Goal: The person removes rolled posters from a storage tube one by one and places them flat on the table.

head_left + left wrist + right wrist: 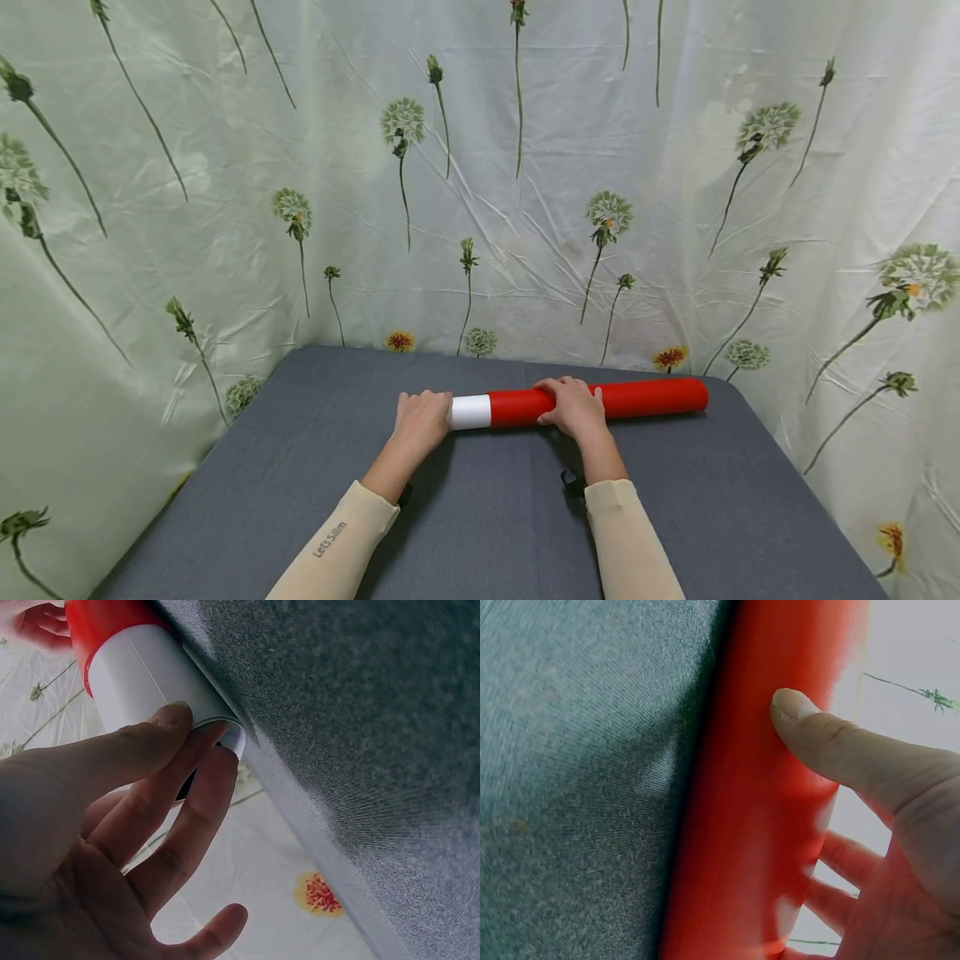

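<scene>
A long red tube (652, 397) lies crosswise near the table's far side, with a white hollow roll (471, 412) sticking out of its left end. My left hand (423, 421) pinches the thin rim of the white roll. In the left wrist view the thumb presses on the outside of the white roll (139, 679) while fingertips reach into its opening; the little finger stays apart. My right hand (576, 408) grips the red tube from above around its middle. The right wrist view shows the thumb on one side of the red tube (735, 825), with the other fingers partly hidden behind it.
A dark grey cloth covers the table (487, 525). Behind it and along both sides hangs a pale curtain (345, 150) printed with dandelions, close to the table's far edge.
</scene>
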A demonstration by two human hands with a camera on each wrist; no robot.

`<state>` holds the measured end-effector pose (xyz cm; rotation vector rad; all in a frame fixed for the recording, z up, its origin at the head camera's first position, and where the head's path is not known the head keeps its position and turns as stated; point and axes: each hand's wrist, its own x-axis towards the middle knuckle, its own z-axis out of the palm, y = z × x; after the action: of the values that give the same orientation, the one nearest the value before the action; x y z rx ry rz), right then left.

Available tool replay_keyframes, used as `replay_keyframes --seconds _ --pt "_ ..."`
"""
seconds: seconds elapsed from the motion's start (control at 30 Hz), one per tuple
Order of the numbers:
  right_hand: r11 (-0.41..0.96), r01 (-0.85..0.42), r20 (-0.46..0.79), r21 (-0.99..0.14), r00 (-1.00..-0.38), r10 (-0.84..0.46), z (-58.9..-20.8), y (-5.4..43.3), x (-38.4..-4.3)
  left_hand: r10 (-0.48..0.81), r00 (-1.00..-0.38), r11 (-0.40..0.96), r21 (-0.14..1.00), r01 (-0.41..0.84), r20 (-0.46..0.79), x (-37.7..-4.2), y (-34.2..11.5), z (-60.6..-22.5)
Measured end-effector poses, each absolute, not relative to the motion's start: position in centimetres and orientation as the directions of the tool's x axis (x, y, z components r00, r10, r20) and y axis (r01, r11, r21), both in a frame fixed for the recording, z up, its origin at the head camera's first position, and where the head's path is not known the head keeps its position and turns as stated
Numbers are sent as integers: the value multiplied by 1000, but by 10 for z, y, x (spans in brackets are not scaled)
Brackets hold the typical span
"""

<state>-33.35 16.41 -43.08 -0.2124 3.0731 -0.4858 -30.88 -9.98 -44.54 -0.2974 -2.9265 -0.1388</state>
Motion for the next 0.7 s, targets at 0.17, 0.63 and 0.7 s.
replay_keyframes --seconds 0.17,0.63,0.7 --pt "941 -126 -1 -313 -991 -133 -431 167 -334 200 -956 970 92 223 214 -309 -100 -445" --pt "940 -119 6 -319 -992 -123 -432 172 -335 197 -958 972 84 218 208 -309 -100 -447" --pt "940 -116 4 -322 -993 -121 -432 173 -335 195 -959 973 82 216 204 -309 -100 -446"
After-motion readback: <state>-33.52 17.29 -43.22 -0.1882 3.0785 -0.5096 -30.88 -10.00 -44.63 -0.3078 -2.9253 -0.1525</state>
